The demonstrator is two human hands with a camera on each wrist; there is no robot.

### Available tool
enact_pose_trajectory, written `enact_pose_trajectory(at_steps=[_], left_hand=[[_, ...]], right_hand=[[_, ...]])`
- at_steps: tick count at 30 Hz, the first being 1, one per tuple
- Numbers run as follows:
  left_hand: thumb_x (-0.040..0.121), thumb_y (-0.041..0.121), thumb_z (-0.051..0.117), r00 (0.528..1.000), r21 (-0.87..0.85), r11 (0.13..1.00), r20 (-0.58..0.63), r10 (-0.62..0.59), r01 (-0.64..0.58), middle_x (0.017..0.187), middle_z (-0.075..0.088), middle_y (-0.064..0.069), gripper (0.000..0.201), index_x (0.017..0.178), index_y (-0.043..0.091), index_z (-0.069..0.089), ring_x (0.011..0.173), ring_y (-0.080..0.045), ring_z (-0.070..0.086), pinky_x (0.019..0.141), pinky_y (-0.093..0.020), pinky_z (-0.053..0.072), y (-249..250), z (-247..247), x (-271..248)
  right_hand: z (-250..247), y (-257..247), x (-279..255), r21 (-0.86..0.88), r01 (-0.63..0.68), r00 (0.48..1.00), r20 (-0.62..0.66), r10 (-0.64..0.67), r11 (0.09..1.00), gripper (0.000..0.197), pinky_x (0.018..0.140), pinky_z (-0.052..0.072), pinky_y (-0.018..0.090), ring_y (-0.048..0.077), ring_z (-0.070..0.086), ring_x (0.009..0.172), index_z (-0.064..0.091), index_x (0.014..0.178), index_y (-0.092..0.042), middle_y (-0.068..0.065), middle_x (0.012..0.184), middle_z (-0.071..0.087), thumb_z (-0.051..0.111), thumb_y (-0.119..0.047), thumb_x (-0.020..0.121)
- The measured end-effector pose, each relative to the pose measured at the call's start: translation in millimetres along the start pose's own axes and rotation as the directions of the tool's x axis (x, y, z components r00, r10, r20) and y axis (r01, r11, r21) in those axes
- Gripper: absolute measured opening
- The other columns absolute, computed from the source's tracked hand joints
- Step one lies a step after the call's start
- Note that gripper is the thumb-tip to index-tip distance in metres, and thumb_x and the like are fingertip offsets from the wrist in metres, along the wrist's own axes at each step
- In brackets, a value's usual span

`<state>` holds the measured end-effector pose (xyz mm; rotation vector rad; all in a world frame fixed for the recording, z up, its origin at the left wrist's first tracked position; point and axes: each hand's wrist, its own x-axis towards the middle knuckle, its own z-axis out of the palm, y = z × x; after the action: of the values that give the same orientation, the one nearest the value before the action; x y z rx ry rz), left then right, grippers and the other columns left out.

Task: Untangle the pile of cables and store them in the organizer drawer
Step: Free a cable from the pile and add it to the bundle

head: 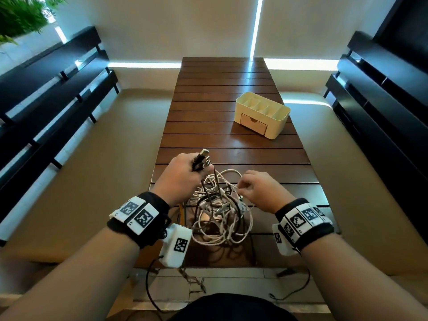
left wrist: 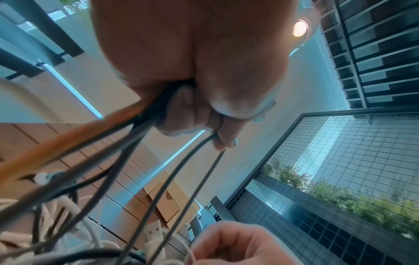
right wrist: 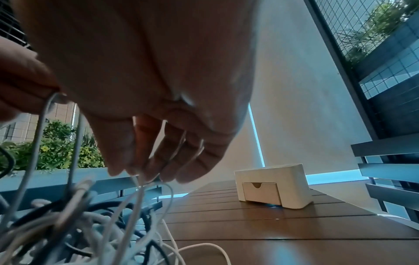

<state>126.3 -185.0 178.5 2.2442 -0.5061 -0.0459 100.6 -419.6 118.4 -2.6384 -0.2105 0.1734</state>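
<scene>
A tangled pile of white and dark cables (head: 217, 216) lies at the near end of the slatted wooden table (head: 231, 140). My left hand (head: 196, 167) is raised over the pile's far left side and grips a bundle of dark cable ends (head: 202, 159) with metal USB plugs sticking out. The left wrist view shows dark cables (left wrist: 145, 125) and an orange one running from that fist (left wrist: 204, 107). My right hand (head: 242, 187) pinches a thin white cable (right wrist: 43, 114) between thumb and fingers at the pile's right. The cream organizer (head: 262, 112) stands farther right, its drawer (head: 253, 125) closed.
Bare tabletop separates the pile from the organizer (right wrist: 272, 186). Dark slatted benches (head: 53, 93) flank both sides. A braided cable end (head: 192, 281) hangs off the near table edge. Green plants (head: 20, 15) sit far left.
</scene>
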Motion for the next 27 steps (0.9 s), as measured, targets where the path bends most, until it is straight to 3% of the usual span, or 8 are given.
enact_pose_trajectory(at_steps=[3,8,10,12,15,19,23,27], left_hand=[[0.097,0.029,0.064,0.999,-0.011,1.0,-0.034,0.008,-0.008,0.06,0.046,-0.001,0.039,0.071,0.002,0.053,0.053,-0.008,0.038,0.053,-0.021,0.031,-3,-5,-2],[0.097,0.03,0.064,0.998,-0.031,0.999,-0.068,0.007,-0.009,0.067,0.056,-0.014,0.038,0.076,-0.002,0.058,0.061,-0.022,0.048,0.058,-0.033,0.036,-8,-13,-6],[0.096,0.029,0.065,0.998,-0.033,0.999,-0.056,0.006,-0.008,0.065,0.052,-0.013,0.039,0.075,-0.003,0.055,0.059,-0.017,0.044,0.058,-0.032,0.035,-5,-12,-6],[0.097,0.029,0.065,0.999,-0.027,1.0,-0.045,0.013,-0.014,0.066,0.053,-0.015,0.04,0.075,-0.002,0.055,0.058,-0.015,0.042,0.057,-0.029,0.034,-3,-8,-4],[0.097,0.029,0.065,0.999,-0.032,0.999,-0.032,0.025,-0.026,0.068,0.058,-0.016,0.037,0.077,-0.002,0.059,0.058,-0.018,0.047,0.055,-0.022,0.034,0,-5,-3],[0.097,0.029,0.065,0.998,-0.07,0.996,-0.013,0.056,-0.057,0.071,0.062,-0.018,0.035,0.079,-0.001,0.062,0.064,-0.027,0.054,0.06,-0.031,0.041,1,-4,-4],[0.097,0.028,0.065,0.996,-0.055,0.995,-0.032,0.083,-0.084,0.069,0.058,-0.015,0.034,0.076,0.001,0.061,0.063,-0.025,0.051,0.059,-0.029,0.039,1,-7,-10],[0.097,0.027,0.065,0.99,-0.097,0.992,-0.122,0.074,-0.086,0.068,0.058,-0.015,0.033,0.076,0.001,0.063,0.064,-0.026,0.052,0.061,-0.035,0.041,-2,-22,-17]], right_hand=[[6,18,5,-0.074,-0.186,0.981,-0.077,0.18,0.98,0.017,0.09,0.05,0.039,0.025,0.058,0.097,0.068,0.097,-0.018,0.003,0.101,0.064,0.054,-0.027,0.098],[6,56,6,-0.032,-0.548,0.827,-0.166,0.537,0.836,0.022,0.087,0.05,0.039,0.035,0.06,0.1,0.063,0.109,-0.01,0.016,0.113,0.064,0.053,-0.025,0.098],[6,47,5,0.088,-0.418,0.845,-0.328,0.422,0.904,0.02,0.089,0.05,0.041,0.029,0.058,0.099,0.058,0.112,-0.01,0.009,0.115,0.057,0.055,-0.018,0.094],[7,22,1,0.108,-0.124,0.864,-0.478,0.161,0.986,0.023,0.088,0.049,0.033,0.017,0.053,0.096,0.058,0.114,-0.015,-0.001,0.112,0.048,0.059,-0.014,0.09],[17,-16,-5,0.095,0.189,0.933,-0.329,-0.148,0.977,0.032,0.088,0.048,0.023,0.008,0.051,0.098,0.056,0.121,-0.023,-0.01,0.112,0.045,0.062,-0.022,0.09],[39,-26,0,0.023,0.164,0.985,-0.062,-0.163,0.986,0.059,0.094,0.049,0.031,0.011,0.054,0.112,0.045,0.14,-0.029,-0.011,0.129,0.049,0.068,-0.042,0.088],[43,-22,7,0.067,0.089,0.989,-0.12,-0.081,0.994,0.033,0.087,0.055,0.034,0.012,0.063,0.101,0.057,0.13,-0.03,-0.009,0.119,0.065,0.06,-0.029,0.097],[37,19,11,0.296,-0.242,0.938,-0.17,0.301,0.924,0.017,0.06,0.055,0.031,0.018,0.066,0.074,0.062,0.114,-0.032,0.002,0.095,0.068,0.053,-0.026,0.1]])
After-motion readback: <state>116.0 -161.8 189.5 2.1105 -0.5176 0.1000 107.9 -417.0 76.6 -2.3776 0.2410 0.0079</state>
